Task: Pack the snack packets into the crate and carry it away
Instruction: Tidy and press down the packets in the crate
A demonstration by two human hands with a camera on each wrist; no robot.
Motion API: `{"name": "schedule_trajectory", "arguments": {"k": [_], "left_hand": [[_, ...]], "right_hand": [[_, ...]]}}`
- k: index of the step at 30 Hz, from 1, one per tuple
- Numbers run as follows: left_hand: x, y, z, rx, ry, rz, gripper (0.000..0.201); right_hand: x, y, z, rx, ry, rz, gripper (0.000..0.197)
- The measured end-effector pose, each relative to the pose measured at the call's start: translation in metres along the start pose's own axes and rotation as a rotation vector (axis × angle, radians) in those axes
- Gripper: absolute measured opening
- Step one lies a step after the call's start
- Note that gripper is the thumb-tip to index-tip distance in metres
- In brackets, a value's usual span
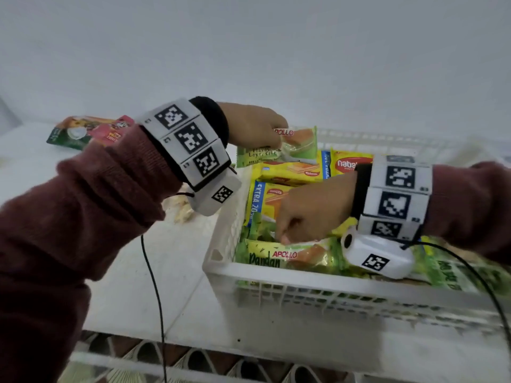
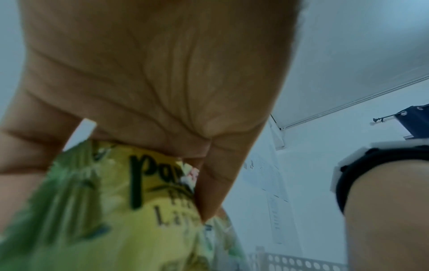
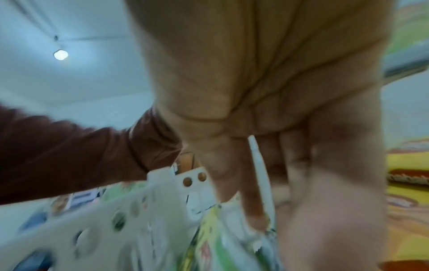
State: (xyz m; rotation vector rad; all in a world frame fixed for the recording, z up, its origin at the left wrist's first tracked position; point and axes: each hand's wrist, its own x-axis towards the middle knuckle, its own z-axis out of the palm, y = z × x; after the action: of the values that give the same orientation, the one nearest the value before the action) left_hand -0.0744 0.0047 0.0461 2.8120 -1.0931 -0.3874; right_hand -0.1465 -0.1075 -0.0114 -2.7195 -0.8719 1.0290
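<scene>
Presently: left hand [image 1: 253, 124] pinches green pandan cake packet [image 1: 276, 149] above white perforated plastic crate [image 1: 304, 294]; right hand [image 1: 312, 214] fingertips pinch another green packet [image 1: 287, 254] inside.

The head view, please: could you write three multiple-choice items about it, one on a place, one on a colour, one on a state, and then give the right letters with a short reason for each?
1. Where do the green and red packets lie?
A. on the white surface, far left of the crate
B. inside the crate
C. on the floor

2. What colour is the crate?
A. blue
B. white
C. black

3. What is the left hand doing?
A. resting flat on the table
B. hanging idle with nothing in it
C. holding a green Apollo layer cake packet over the crate

Answers:
1 A, they sit on the surface beyond the left wrist, outside the crate.
2 B, its perforated walls and rim are white.
3 C, its fingers curl round the packet's top edge above the packets already packed.
</scene>
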Motion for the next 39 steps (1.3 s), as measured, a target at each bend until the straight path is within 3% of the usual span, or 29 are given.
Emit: {"name": "schedule_trajectory", "arguments": {"k": [2,5,10,16,21,25,29,31,36,39], "left_hand": [[-0.001,-0.003,0.000,-0.010,0.019,0.001,0.026],[-0.001,-0.007,0.000,-0.021,0.031,-0.021,0.029],[-0.003,-0.011,0.004,0.001,0.046,-0.063,0.045],[-0.005,-0.013,0.005,0.011,0.062,-0.031,0.040],[-0.001,-0.010,0.005,0.001,0.072,0.017,0.034],[0.001,-0.006,0.006,0.012,0.022,0.054,0.036],[0.004,-0.003,0.008,0.012,-0.013,0.083,0.033],[0.005,-0.002,0.008,0.011,-0.013,0.084,0.034],[0.004,-0.005,0.005,0.021,0.034,0.075,0.038],[0.002,-0.007,0.005,0.005,0.053,0.069,0.037]], "right_hand": [[0.003,0.005,-0.006,0.101,0.066,0.101,0.033],[0.019,0.005,-0.006,0.050,0.047,0.175,0.046],[0.030,0.002,-0.008,0.013,0.082,0.113,0.037],[-0.006,0.021,-0.032,0.364,0.264,0.094,0.016],[-0.042,0.033,-0.047,0.405,0.394,-0.011,0.033],[-0.073,0.042,-0.057,0.412,0.369,-0.037,0.026],[-0.060,0.042,-0.031,0.242,-0.005,0.114,0.025],[-0.043,0.034,-0.015,0.060,-0.096,0.166,0.023],[0.000,0.006,-0.004,-0.303,0.175,0.115,0.039],[0.024,-0.011,0.003,-0.428,0.150,0.153,0.046]]}}
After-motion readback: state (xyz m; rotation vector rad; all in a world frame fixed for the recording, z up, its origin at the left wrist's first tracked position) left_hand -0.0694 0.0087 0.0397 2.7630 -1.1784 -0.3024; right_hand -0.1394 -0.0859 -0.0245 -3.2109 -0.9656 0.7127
